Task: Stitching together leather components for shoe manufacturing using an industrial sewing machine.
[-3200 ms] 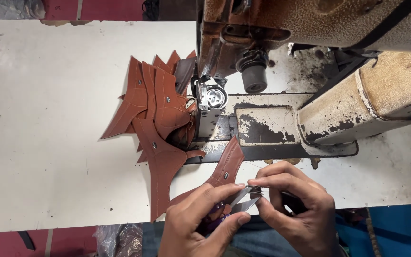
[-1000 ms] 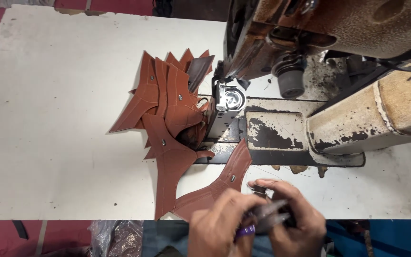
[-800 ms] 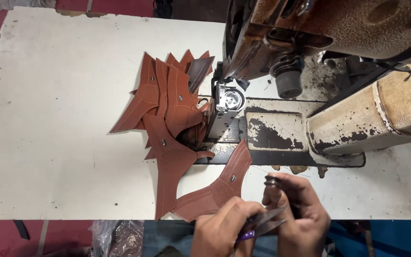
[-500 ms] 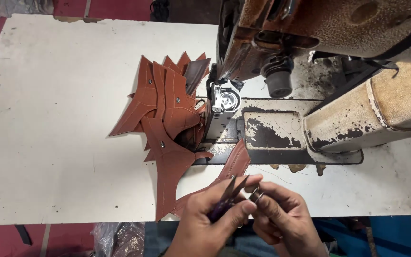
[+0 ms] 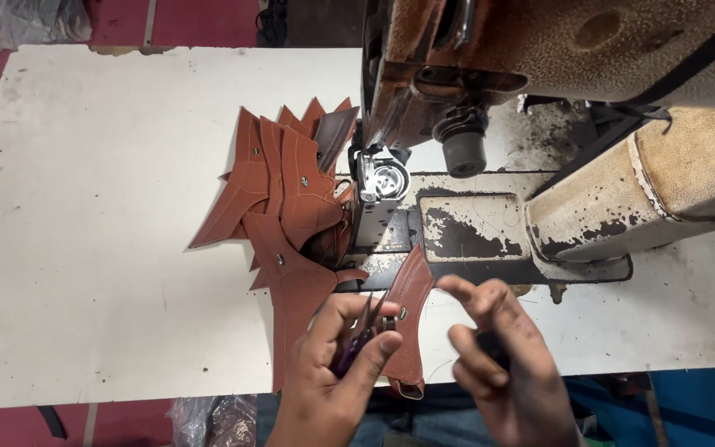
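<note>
Head view looks down on a white, scuffed table (image 5: 109,248) over a red floor (image 5: 200,21), with one worn sewing machine (image 5: 556,108) at the right and blue below the table's near edge. One fanned pile of brown leather pieces (image 5: 279,190) lies left of the machine's needle, too overlapped to count. Left hand (image 5: 337,364) pinches small purple-handled snips (image 5: 357,339) against one leather piece (image 5: 407,323) at the near edge, while right hand (image 5: 498,356) hovers just beside it, fingers loosely spread, holding nothing I can make out.
</note>
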